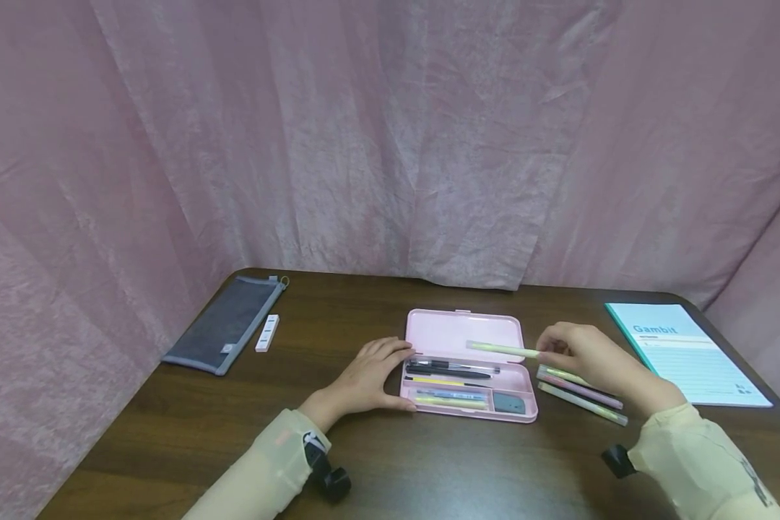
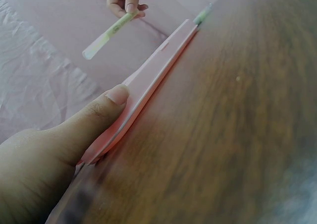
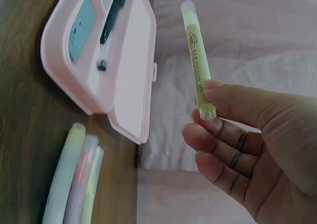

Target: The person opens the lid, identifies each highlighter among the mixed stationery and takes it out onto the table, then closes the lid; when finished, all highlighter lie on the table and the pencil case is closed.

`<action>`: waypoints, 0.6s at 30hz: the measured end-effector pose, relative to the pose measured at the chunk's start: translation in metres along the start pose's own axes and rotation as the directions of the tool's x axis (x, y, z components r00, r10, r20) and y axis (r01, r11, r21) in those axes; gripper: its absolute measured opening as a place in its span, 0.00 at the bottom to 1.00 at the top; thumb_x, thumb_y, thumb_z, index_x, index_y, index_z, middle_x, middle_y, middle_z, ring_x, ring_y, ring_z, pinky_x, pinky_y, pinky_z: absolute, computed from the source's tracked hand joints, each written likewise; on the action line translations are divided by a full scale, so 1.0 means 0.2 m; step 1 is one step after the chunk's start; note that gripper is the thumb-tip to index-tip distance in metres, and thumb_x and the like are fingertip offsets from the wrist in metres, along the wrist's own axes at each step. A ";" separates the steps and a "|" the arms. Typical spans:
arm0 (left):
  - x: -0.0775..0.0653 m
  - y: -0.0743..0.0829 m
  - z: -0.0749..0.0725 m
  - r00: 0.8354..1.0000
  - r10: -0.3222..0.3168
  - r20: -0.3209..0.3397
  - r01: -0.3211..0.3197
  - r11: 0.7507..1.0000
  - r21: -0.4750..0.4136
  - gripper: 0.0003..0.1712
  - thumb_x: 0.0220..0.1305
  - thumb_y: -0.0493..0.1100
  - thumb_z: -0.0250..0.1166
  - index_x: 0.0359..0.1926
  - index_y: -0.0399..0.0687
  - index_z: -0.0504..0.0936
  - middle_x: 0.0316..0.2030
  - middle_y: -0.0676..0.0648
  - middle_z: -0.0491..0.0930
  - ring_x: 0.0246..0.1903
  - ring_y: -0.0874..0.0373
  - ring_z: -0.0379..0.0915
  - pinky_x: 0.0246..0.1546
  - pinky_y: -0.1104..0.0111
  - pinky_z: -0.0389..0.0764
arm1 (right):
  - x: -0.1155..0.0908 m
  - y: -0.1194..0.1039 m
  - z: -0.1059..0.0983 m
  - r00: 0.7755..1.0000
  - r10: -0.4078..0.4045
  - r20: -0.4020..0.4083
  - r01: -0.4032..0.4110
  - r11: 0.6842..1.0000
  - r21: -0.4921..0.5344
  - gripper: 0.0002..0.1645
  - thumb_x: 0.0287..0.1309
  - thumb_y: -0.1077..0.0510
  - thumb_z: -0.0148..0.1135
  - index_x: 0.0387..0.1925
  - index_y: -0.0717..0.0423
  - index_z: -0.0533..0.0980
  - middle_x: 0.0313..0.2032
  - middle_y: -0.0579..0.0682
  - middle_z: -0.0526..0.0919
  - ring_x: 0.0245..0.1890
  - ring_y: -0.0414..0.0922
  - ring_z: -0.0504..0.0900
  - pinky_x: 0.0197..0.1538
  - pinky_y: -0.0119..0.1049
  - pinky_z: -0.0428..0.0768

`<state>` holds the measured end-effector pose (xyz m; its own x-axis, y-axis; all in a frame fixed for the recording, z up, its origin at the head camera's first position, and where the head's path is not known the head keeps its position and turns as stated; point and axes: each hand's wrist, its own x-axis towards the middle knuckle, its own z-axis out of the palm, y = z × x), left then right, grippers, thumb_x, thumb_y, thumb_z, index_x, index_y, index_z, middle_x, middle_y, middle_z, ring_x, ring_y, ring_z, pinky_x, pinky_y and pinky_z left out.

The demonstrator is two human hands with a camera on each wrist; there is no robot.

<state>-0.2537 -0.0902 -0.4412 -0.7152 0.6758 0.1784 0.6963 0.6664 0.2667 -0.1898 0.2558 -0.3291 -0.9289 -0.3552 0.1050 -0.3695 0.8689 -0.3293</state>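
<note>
A pink pencil case [image 1: 429, 414] lies with its lid open on the table. My left hand [image 1: 367, 375] rests at its left end, fingers extended to the hinge side and thumb against the front wall [image 2: 143, 92]. Inside are several pens [image 1: 451, 370], a yellow-and-black pencil [image 1: 438, 380] and a blue-grey eraser [image 1: 509, 403]. Between thumb and fingers, my right hand [image 1: 581, 354] pinches a yellow highlighter [image 3: 198, 60] near one end. Its clear-capped end points left, over the lid in the head view. Beside the case lie several more highlighters [image 1: 581, 403].
A grey mesh zip pouch [image 1: 224, 321] lies at the left, with a small white stick [image 1: 267, 334] beside it. A notebook [image 1: 689, 354] marked "Gambit" is at the right. Pink curtains [image 1: 390, 144] hang behind the wooden table [image 1: 338, 303].
</note>
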 end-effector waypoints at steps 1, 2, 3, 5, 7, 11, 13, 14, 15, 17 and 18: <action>0.00 0.00 0.00 1.000 0.001 0.000 -0.001 1.000 -0.001 0.56 0.35 0.84 0.48 0.64 0.61 0.61 0.64 0.55 0.59 0.67 0.54 0.48 0.67 0.55 0.52 | -0.01 0.01 0.00 1.000 0.007 -0.010 -0.007 1.000 -0.003 0.03 0.52 0.54 0.62 0.29 0.48 0.76 0.24 0.39 0.75 0.24 0.33 0.70 0.27 0.26 0.70; 0.00 0.00 0.00 1.000 0.001 0.000 -0.001 1.000 -0.002 0.56 0.35 0.84 0.48 0.64 0.61 0.61 0.64 0.55 0.59 0.67 0.54 0.48 0.67 0.55 0.52 | -0.02 0.02 0.00 1.000 0.008 -0.022 -0.008 1.000 -0.009 0.03 0.52 0.54 0.62 0.29 0.47 0.76 0.24 0.39 0.75 0.24 0.32 0.70 0.27 0.26 0.70; 0.00 0.00 0.00 1.000 -0.001 0.001 0.001 1.000 -0.004 0.56 0.35 0.84 0.48 0.64 0.61 0.60 0.64 0.55 0.59 0.67 0.54 0.48 0.67 0.55 0.52 | -0.02 0.03 0.00 0.999 0.014 -0.035 -0.015 1.000 -0.017 0.03 0.52 0.54 0.62 0.29 0.47 0.76 0.24 0.38 0.75 0.24 0.32 0.70 0.27 0.26 0.70; 0.00 0.00 0.00 1.000 -0.007 0.004 0.007 1.000 -0.003 0.56 0.35 0.84 0.47 0.64 0.61 0.60 0.65 0.55 0.59 0.67 0.55 0.48 0.67 0.55 0.52 | -0.04 0.05 0.00 0.998 0.016 -0.059 -0.018 0.999 -0.030 0.04 0.51 0.54 0.62 0.29 0.48 0.76 0.24 0.39 0.75 0.24 0.32 0.69 0.26 0.26 0.70; 0.00 0.00 0.00 1.000 -0.010 0.005 0.010 1.000 -0.004 0.56 0.35 0.85 0.47 0.64 0.62 0.60 0.65 0.55 0.58 0.67 0.55 0.47 0.67 0.55 0.51 | -0.05 0.08 -0.01 0.997 0.018 -0.077 -0.021 0.999 -0.042 0.04 0.52 0.54 0.62 0.29 0.49 0.76 0.24 0.39 0.75 0.23 0.31 0.69 0.26 0.26 0.70; 0.00 -0.01 0.01 1.000 -0.010 0.004 0.010 1.000 0.000 0.56 0.35 0.85 0.47 0.64 0.62 0.60 0.65 0.56 0.58 0.67 0.55 0.47 0.67 0.55 0.51 | -0.07 0.13 -0.01 0.994 0.031 -0.104 -0.036 0.998 -0.047 0.03 0.52 0.55 0.62 0.28 0.49 0.76 0.24 0.40 0.75 0.24 0.31 0.69 0.26 0.26 0.71; 0.00 -0.01 0.01 1.000 -0.007 0.003 0.007 1.000 0.005 0.56 0.35 0.85 0.47 0.64 0.62 0.60 0.65 0.56 0.58 0.67 0.55 0.47 0.67 0.55 0.51 | -0.08 0.16 -0.01 0.992 0.037 -0.122 -0.044 0.998 -0.053 0.02 0.52 0.56 0.62 0.28 0.49 0.77 0.24 0.40 0.76 0.24 0.30 0.70 0.27 0.27 0.71; 0.00 -0.01 0.01 1.000 -0.006 0.002 0.006 1.000 0.007 0.56 0.35 0.85 0.47 0.64 0.62 0.60 0.65 0.56 0.58 0.67 0.55 0.47 0.67 0.55 0.51 | -0.09 0.17 -0.01 0.990 0.042 -0.132 -0.050 0.997 -0.057 0.02 0.52 0.56 0.62 0.28 0.49 0.77 0.25 0.40 0.76 0.24 0.30 0.70 0.27 0.27 0.71; 0.00 -0.01 0.01 1.000 -0.004 0.001 0.004 1.000 0.008 0.56 0.35 0.85 0.47 0.64 0.62 0.60 0.65 0.56 0.58 0.67 0.55 0.47 0.67 0.55 0.51 | -0.10 0.18 -0.01 0.989 0.044 -0.142 -0.053 0.997 -0.063 0.02 0.52 0.56 0.62 0.29 0.49 0.77 0.25 0.40 0.76 0.24 0.30 0.70 0.27 0.27 0.71; 0.00 -0.01 0.01 1.000 0.001 -0.001 -0.001 1.000 0.008 0.56 0.35 0.85 0.47 0.64 0.62 0.60 0.65 0.55 0.59 0.67 0.55 0.48 0.67 0.55 0.51 | -0.12 0.21 0.00 0.986 0.039 -0.163 -0.051 0.996 -0.072 0.02 0.52 0.57 0.62 0.29 0.50 0.77 0.25 0.41 0.77 0.24 0.29 0.70 0.27 0.28 0.72; 0.00 -0.01 0.01 1.000 0.002 -0.002 -0.002 1.000 0.007 0.56 0.35 0.85 0.47 0.64 0.61 0.60 0.64 0.55 0.59 0.67 0.55 0.48 0.67 0.55 0.51 | -0.13 0.22 0.00 0.985 0.038 -0.170 -0.051 0.996 -0.073 0.03 0.52 0.57 0.62 0.29 0.51 0.77 0.25 0.41 0.77 0.24 0.29 0.70 0.27 0.28 0.72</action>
<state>-0.2547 -0.0903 -0.4430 -0.7136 0.6768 0.1809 0.6984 0.6671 0.2592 -0.1822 0.3031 -0.3464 -0.9333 -0.2580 0.2498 -0.3221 0.9089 -0.2649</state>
